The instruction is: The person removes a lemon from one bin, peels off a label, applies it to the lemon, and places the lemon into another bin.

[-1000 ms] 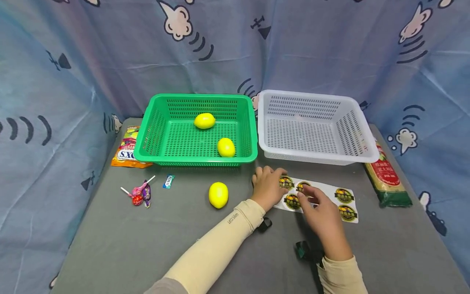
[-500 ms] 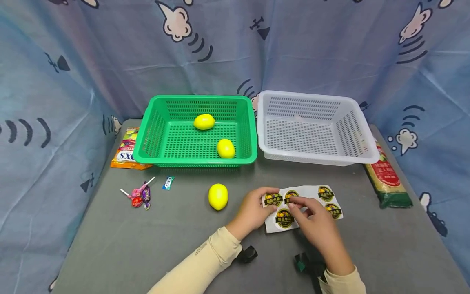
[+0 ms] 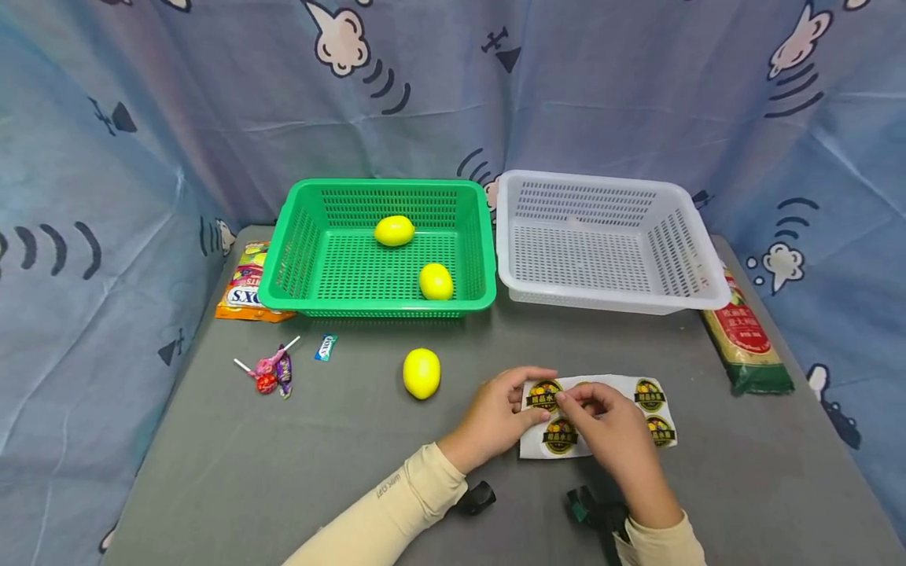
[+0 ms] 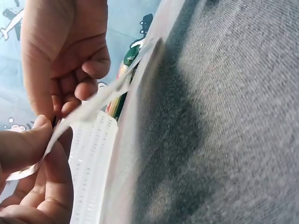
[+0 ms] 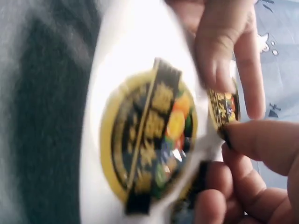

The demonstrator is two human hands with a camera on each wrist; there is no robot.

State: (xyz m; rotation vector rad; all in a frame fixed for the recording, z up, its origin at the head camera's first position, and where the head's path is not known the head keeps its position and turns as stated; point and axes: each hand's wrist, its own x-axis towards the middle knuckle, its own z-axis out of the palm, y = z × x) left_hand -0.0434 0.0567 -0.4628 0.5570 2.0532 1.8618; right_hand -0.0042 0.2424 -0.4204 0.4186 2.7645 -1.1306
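In the head view, my left hand (image 3: 495,420) holds the left end of a white sheet of stickers (image 3: 623,384), thumb on top. Round black-and-yellow fruit labels are printed on it. The right hand (image 3: 614,432) is over the sheet's middle and hides part of it. Its thumb and forefinger pinch the dark tab at the edge of one sticker (image 5: 223,105), close to the left thumb, in the right wrist view. Seen from the left wrist, the sheet (image 4: 88,108) is bent and raised off the table, gripped between left thumb and fingers.
A green basket (image 3: 375,308) with two lemons stands at the back, beside a white basket (image 3: 616,297). One lemon (image 3: 421,373) lies left of my hands. Lollipops (image 3: 266,376), a small blue packet (image 3: 326,347), an orange bag (image 3: 244,287) and a red-green bag (image 3: 746,338) lie around.
My left hand has gone from lying over the sheet's left end to holding it. The sheet has risen and come closer, then shifted slightly right. The right fingers now pinch a sticker's edge.
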